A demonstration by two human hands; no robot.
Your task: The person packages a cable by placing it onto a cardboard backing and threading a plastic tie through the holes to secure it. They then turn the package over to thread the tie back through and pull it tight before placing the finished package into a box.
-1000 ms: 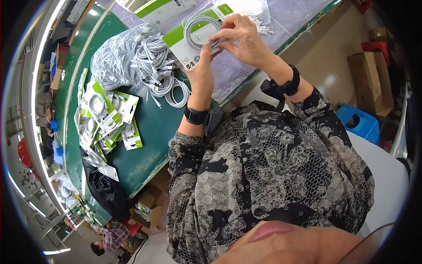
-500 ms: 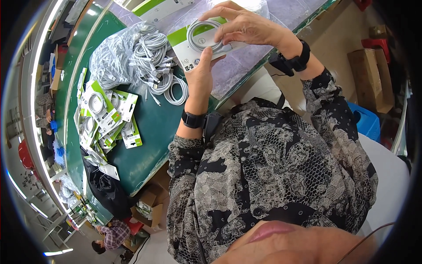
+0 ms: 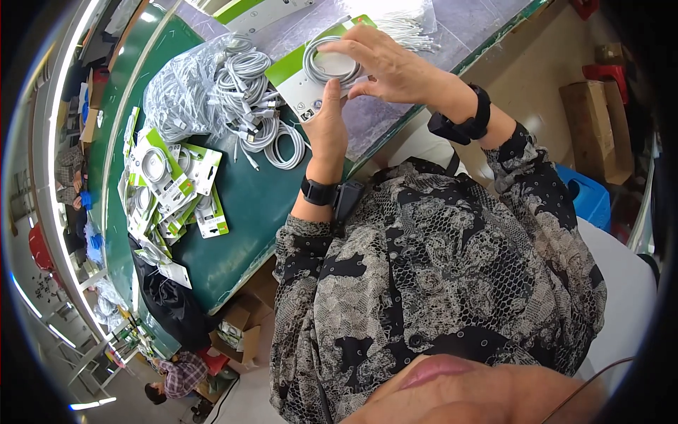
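My left hand [image 3: 329,127] grips a green-and-white packaging card [image 3: 288,79] from its near edge, thumb on the front. A coiled white cable [image 3: 311,60] lies against the face of that card. Around the coil's right side my right hand [image 3: 388,65] curls, its fingers and thumb closed on it; the fingers cover part of the coil. Left of the card, loose coiled cables [image 3: 240,78] spill from a clear plastic bag [image 3: 185,88]. Further left lies a heap of carded cables [image 3: 169,180].
A bundle of thin white ties [image 3: 406,28] lies beyond my right hand. A green-and-white box [image 3: 258,8] stands at the far edge. Black cloth [image 3: 166,293] hangs at the table's left end. Cardboard boxes [image 3: 590,127] and a blue container [image 3: 586,198] are at right.
My right hand has shifted slightly down and changed its hold, now round the coil's right side. The card and my left hand have moved slightly, uncovering the ties behind.
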